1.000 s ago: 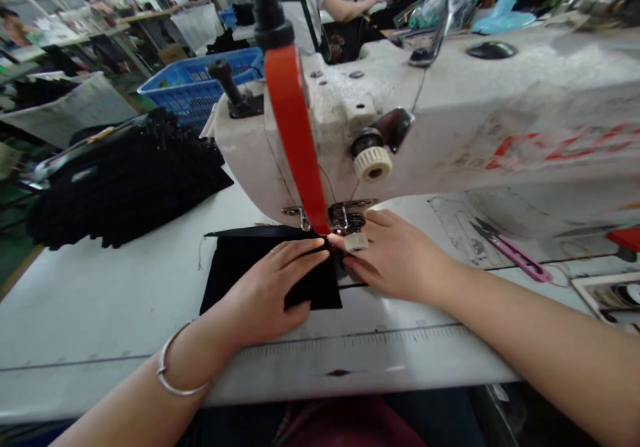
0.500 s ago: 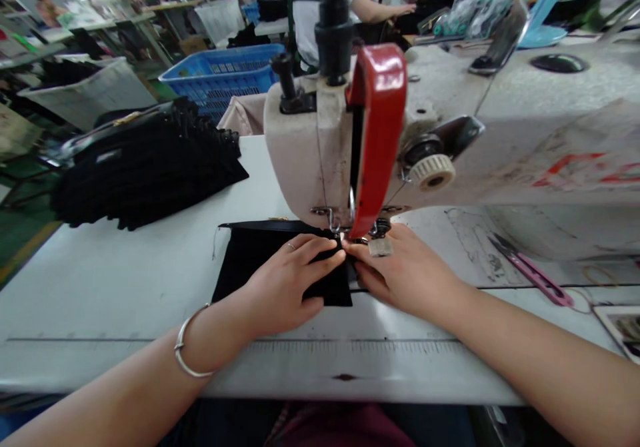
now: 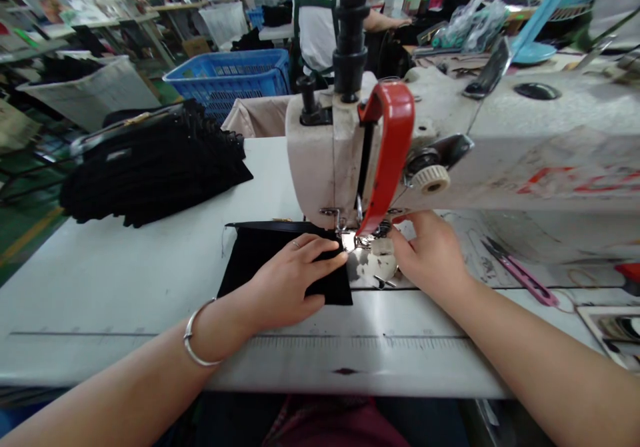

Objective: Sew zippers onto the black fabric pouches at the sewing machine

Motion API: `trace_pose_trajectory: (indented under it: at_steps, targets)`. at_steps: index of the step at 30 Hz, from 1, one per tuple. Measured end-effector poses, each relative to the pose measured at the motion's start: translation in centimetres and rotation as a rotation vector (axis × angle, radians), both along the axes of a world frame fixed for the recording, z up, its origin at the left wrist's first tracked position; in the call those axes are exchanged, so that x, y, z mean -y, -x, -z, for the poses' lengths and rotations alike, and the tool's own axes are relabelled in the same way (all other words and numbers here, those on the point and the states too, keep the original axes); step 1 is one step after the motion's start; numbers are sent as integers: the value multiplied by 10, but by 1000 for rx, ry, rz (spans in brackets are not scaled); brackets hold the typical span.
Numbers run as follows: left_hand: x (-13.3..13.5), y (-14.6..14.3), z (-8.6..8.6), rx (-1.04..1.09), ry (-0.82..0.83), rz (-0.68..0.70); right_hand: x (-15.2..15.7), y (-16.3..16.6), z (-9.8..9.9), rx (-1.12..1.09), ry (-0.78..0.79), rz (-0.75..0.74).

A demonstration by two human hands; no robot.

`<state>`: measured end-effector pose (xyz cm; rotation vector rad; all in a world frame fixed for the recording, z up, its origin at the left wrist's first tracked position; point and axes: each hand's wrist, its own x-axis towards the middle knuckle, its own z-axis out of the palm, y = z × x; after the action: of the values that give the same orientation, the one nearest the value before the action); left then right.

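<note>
My left hand (image 3: 290,277) lies flat on a black fabric piece (image 3: 260,254), fingers stretched toward the needle area. A zipper-like strip with a gold-coloured bit runs along the fabric's far edge. The fabric's right edge reaches the presser foot of the sewing machine (image 3: 320,160). My right hand (image 3: 433,250) is right of the needle, off the fabric, beside the machine's lower parts. Its thumb shows, but the fingertips go behind the machine parts, so what they touch is hidden. Bare metal plate (image 3: 367,267) shows between the two hands.
A stack of black fabric pieces (image 3: 155,160) lies at the table's left. Pink-handled thread snips (image 3: 525,277) rest at the right. Beyond the table are a blue basket (image 3: 230,77) and a beige cloth-lined bin (image 3: 260,117). A co-worker (image 3: 320,20) sits behind the machine.
My right hand has moved right, away from the fabric's edge and the needle, uncovering the metal plate. My left hand stays on the fabric. The view has shifted slightly.
</note>
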<state>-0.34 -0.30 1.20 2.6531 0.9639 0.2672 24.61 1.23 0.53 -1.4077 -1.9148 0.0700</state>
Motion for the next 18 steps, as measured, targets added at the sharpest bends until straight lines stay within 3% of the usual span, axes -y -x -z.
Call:
trace_pose_trajectory:
  at_steps: [13, 18]
  targets:
    - [5, 0, -1, 8, 8, 13, 0, 0, 5, -1, -24, 3]
    - [4, -2, 1, 2, 18, -9, -4, -4, 4, -49, 12, -59]
